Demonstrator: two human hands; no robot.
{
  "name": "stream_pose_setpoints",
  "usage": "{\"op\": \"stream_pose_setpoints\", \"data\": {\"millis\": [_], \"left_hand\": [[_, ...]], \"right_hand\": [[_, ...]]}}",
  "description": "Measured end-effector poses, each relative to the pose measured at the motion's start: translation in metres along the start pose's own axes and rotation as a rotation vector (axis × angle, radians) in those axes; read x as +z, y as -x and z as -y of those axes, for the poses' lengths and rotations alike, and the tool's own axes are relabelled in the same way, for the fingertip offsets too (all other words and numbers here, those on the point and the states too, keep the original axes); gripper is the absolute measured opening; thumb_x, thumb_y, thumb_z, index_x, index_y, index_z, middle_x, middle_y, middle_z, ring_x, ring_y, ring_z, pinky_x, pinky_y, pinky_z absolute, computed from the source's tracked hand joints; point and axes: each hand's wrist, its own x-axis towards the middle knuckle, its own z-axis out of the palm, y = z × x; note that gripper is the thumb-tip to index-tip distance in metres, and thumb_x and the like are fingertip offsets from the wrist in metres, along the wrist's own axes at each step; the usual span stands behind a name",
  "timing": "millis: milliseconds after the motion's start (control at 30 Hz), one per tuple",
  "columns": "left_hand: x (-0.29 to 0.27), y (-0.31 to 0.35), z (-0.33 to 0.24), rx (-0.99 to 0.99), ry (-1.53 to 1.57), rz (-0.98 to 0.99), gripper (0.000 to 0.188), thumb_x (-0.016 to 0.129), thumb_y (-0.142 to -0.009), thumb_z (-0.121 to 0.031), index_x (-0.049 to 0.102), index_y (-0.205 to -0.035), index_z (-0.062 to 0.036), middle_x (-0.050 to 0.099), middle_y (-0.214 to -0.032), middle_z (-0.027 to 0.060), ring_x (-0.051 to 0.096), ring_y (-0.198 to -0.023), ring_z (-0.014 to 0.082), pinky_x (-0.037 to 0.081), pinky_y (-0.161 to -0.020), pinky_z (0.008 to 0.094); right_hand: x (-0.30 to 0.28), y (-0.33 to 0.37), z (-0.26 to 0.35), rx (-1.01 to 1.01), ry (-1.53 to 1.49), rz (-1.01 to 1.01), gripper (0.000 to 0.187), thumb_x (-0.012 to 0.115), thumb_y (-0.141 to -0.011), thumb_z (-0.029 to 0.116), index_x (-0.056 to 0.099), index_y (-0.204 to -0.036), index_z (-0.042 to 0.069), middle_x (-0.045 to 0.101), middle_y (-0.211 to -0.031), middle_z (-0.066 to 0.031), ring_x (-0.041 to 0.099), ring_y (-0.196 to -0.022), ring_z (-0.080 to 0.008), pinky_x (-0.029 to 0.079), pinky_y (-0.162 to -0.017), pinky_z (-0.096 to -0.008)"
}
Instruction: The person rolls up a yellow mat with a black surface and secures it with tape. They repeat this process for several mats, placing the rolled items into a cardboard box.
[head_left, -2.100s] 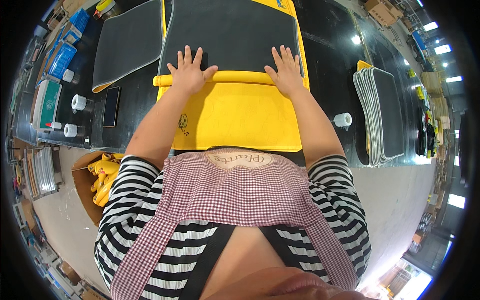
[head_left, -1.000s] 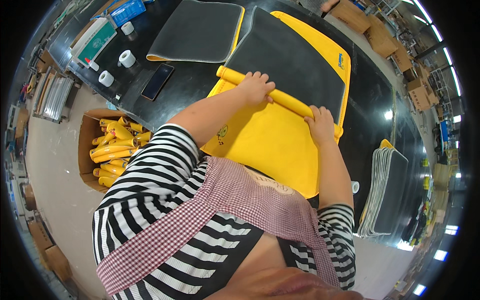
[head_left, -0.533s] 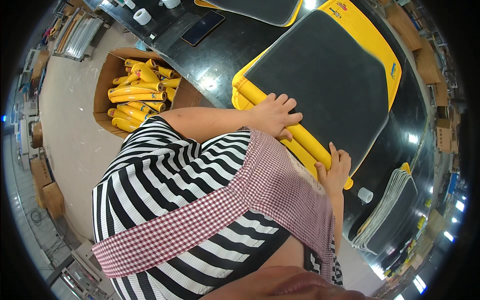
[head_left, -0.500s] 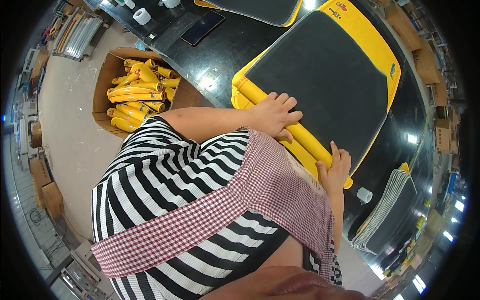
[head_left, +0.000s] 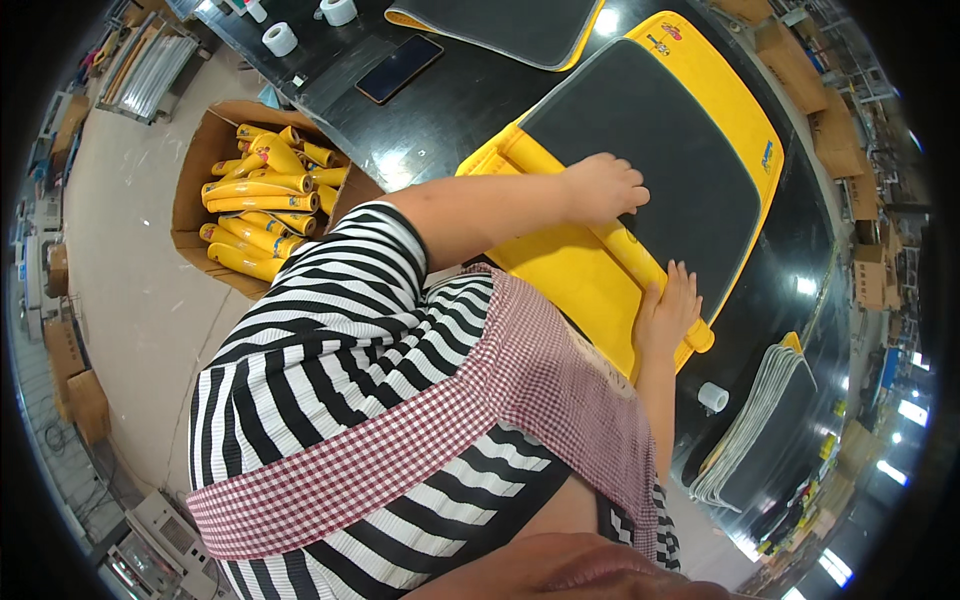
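A yellow mat with a black backing (head_left: pixel 650 130) lies backing up on the dark table, its near part turned into a yellow roll (head_left: pixel 632 250). My left hand (head_left: pixel 605 187) is curled over the middle of this roll, fingers bent down on its far side. Toward the roll's right end rests my right hand (head_left: pixel 672 308), its fingers stretched out over it and the thumb apart on the near side. Between the roll and my apron shows a flat yellow sheet (head_left: pixel 560 275), with its near edge hidden by the apron.
At the left stands a cardboard box (head_left: pixel 190 185) full of rolled yellow mats (head_left: pixel 265 200). A phone (head_left: pixel 400 68), white tape rolls (head_left: pixel 279 39) and another mat (head_left: pixel 510 25) lie farther back. To the right are a white roll (head_left: pixel 712 397) and a stack of mats (head_left: pixel 750 430).
The roll has moved away from me, covering more of the black backing and baring more yellow sheet on the near side. My left hand has shifted forward and its fingers have curled in.
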Motion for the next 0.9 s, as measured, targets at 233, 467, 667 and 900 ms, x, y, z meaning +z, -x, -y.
{"op": "stream_pose_setpoints", "data": {"millis": [233, 467, 667, 900], "left_hand": [[0.035, 0.003, -0.013, -0.084, -0.11, -0.147, 0.078, 0.069, -0.092, -0.058, 0.055, -0.15, -0.0074, 0.054, -0.15, 0.0215, 0.046, -0.143, 0.0382, 0.03, -0.12, 0.058], [-0.001, -0.105, 0.043, -0.027, -0.022, 0.177, 0.078, 0.065, -0.09, -0.07, 0.062, -0.146, -0.0168, 0.058, -0.143, 0.0169, 0.05, -0.138, 0.0346, 0.037, -0.117, 0.052], [0.02, -0.072, 0.067, 0.072, -0.102, -0.173, 0.043, 0.072, -0.091, -0.052, 0.069, -0.108, -0.013, 0.065, -0.105, 0.0069, 0.064, -0.105, 0.0297, 0.051, -0.093, 0.0446], [-0.012, -0.062, 0.067, -0.062, -0.243, 0.109, 0.054, 0.074, -0.09, -0.057, 0.064, -0.119, -0.0123, 0.064, -0.111, 0.0135, 0.064, -0.109, 0.0369, 0.051, -0.093, 0.0475]], "right_hand": [[0.017, -0.103, -0.055, 0.047, -0.024, -0.001, 0.052, 0.052, -0.108, 0.038, 0.052, -0.155, 0.016, 0.046, -0.162, -0.0169, 0.038, -0.152, -0.0373, 0.027, -0.124, -0.0577], [0.01, -0.094, -0.019, 0.009, -0.003, -0.226, 0.057, 0.079, -0.088, 0.037, 0.065, -0.135, 0.009, 0.065, -0.134, -0.0174, 0.059, -0.126, -0.0361, 0.039, -0.116, -0.0497], [-0.008, -0.137, -0.018, 0.056, -0.012, 0.071, 0.067, 0.081, -0.083, 0.054, 0.064, -0.129, 0.009, 0.065, -0.12, -0.0149, 0.059, -0.12, -0.0339, 0.045, -0.102, -0.0489], [-0.015, -0.135, -0.028, 0.026, 0.049, 0.073, 0.06, 0.076, -0.088, 0.056, 0.065, -0.124, 0.009, 0.065, -0.117, -0.0133, 0.06, -0.116, -0.0329, 0.047, -0.099, -0.0457]]}}
